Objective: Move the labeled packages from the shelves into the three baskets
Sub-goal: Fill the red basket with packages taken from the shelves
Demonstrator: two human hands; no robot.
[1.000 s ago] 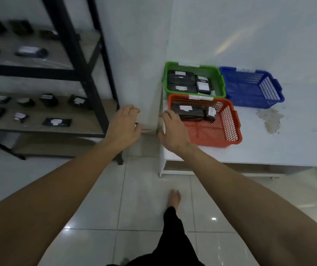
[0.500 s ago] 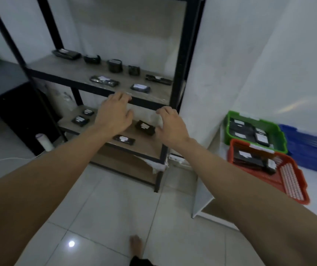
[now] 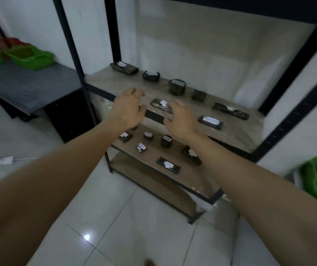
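1. Left hand [image 3: 127,111]: held in front of the upper shelf [image 3: 236,131] edge, fingers [image 3: 134,93] loosely spread and curled, holding nothing; motion-blurred.
2. Right hand [image 3: 179,120]: beside the left, fingers relaxed and slightly bent, holding nothing; it covers part of the flat package [image 3: 160,104] at the shelf's front edge. Whether the fingers touch it cannot be told.
3. Packages, upper shelf: seven counted, dark wrapping with white labels; five in a back row, two nearer the front, among them a labeled one [image 3: 210,121] to the right of the hands.
4. Packages, lower shelf [image 3: 196,179]: six counted, plus one dark shape mostly hidden under the left wrist. Label text is too blurred to read.
5. Green basket [image 3: 307,175]: far right, cut off by the frame edge, dark packages inside; a sliver of orange shows below it.
6. Grey surface [image 3: 25,83], left: two green trays [image 3: 31,58], red items behind, indistinct.
7. Tiled floor [image 3: 134,227]: white cable and adapter [image 3: 2,160], left.
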